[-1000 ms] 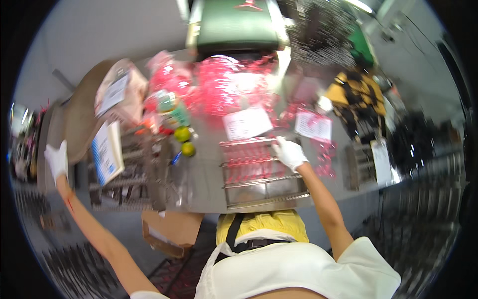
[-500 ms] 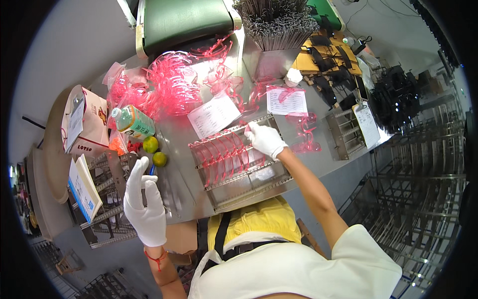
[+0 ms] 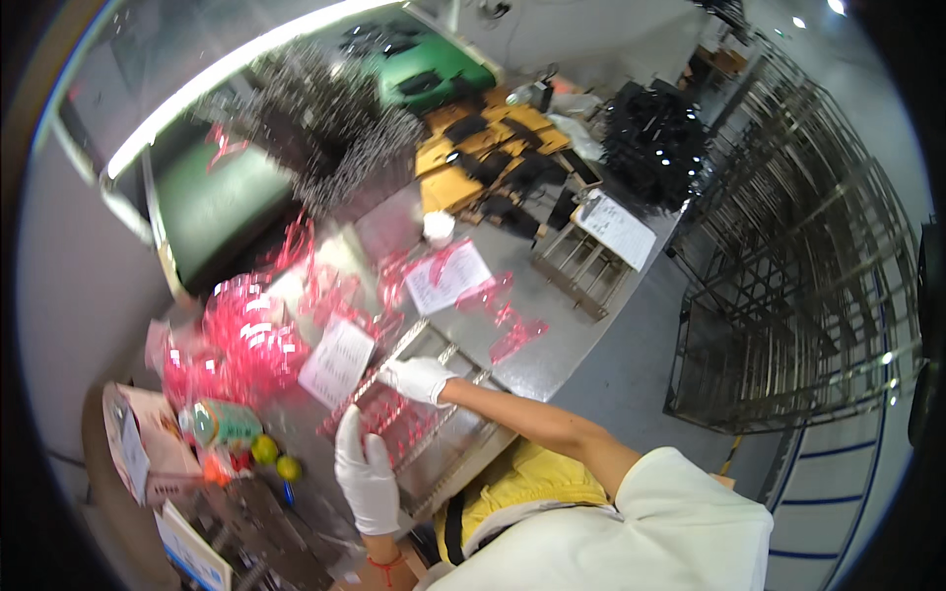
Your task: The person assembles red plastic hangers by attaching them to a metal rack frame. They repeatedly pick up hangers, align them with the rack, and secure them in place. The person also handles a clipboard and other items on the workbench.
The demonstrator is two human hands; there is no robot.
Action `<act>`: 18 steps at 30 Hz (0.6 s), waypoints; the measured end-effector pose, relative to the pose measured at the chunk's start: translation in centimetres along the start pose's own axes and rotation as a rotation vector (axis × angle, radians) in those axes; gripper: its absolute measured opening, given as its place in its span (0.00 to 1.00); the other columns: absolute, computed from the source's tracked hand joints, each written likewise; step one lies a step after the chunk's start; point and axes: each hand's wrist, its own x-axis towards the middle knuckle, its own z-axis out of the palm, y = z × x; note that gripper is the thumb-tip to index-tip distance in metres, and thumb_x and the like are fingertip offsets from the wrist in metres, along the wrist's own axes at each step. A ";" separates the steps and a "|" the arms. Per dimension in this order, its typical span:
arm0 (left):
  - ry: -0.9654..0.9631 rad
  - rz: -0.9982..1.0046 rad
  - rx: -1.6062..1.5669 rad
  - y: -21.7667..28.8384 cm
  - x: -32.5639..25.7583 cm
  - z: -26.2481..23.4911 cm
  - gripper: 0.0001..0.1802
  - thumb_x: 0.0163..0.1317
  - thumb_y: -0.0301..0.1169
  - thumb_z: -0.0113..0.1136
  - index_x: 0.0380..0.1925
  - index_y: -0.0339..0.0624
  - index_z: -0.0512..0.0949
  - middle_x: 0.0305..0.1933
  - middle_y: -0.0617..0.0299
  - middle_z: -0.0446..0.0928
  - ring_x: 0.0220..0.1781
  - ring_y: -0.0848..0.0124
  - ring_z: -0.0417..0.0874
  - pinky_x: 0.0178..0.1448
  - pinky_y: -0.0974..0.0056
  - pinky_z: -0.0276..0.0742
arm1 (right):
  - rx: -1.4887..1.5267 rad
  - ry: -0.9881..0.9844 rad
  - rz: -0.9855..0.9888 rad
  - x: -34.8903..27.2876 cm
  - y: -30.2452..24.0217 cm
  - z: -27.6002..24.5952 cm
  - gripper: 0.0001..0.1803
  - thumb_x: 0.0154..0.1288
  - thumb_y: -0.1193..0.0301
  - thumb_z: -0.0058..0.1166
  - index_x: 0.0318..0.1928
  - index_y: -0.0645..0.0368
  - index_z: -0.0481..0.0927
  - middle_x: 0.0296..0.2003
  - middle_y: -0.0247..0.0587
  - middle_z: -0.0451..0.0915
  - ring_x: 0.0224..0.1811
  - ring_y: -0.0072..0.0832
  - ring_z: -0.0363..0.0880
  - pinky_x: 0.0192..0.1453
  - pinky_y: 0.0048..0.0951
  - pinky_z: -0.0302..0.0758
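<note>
A metal rack (image 3: 452, 466) lies on the work table, with a row of curved, see-through pink plastic pieces (image 3: 392, 422) standing across its left part. My right hand (image 3: 419, 381), in a white glove, is at the rack's far rail. Its fingers are bent together, and what they pinch is too blurred to make out. White-gloved too, my left hand (image 3: 367, 483) is raised at the rack's near left end, fingers stretched and apart, holding nothing. Beyond the rack lie a heap of pink pieces (image 3: 246, 330) and a printed sheet (image 3: 337, 362).
Left are a bottle (image 3: 225, 424), green fruits (image 3: 264, 450) and a paper bag (image 3: 156, 448). A bin of thin metal rods (image 3: 379, 222) stands at the back. Right are another sheet (image 3: 448, 279), a smaller rack (image 3: 581, 271) and black parts (image 3: 650, 143). Tall metal racks (image 3: 788, 266) stand beyond.
The view has swung to the right, so the table appears shifted left and turned. My left hand has come closer to the rack. My right hand stays at its far rail.
</note>
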 end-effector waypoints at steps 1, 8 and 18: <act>-0.047 0.076 0.073 0.0 0.4 1.1 0.25 0.67 0.26 0.54 0.63 0.31 0.67 0.61 0.45 0.74 0.59 0.56 0.77 0.64 0.58 0.70 | -0.017 -0.031 0.006 -0.1 0.3 -1.5 0.27 0.73 0.47 0.35 0.50 0.55 0.75 0.39 0.56 0.82 0.42 0.51 0.82 0.49 0.49 0.75; -0.282 -0.163 -0.224 4.7 2.9 10.2 0.28 0.65 0.23 0.52 0.66 0.34 0.64 0.60 0.46 0.75 0.56 0.55 0.79 0.59 0.59 0.73 | 0.066 0.253 0.080 -4.2 10.2 -20.0 0.17 0.68 0.56 0.46 0.48 0.47 0.82 0.43 0.46 0.83 0.43 0.45 0.82 0.50 0.42 0.77; -0.276 0.337 0.218 11.1 20.1 38.6 0.23 0.61 0.26 0.53 0.59 0.40 0.72 0.55 0.48 0.77 0.56 0.52 0.77 0.61 0.55 0.73 | -0.750 0.180 -0.070 8.8 38.9 -43.6 0.37 0.52 0.69 0.60 0.66 0.37 0.69 0.57 0.46 0.74 0.59 0.45 0.73 0.61 0.43 0.73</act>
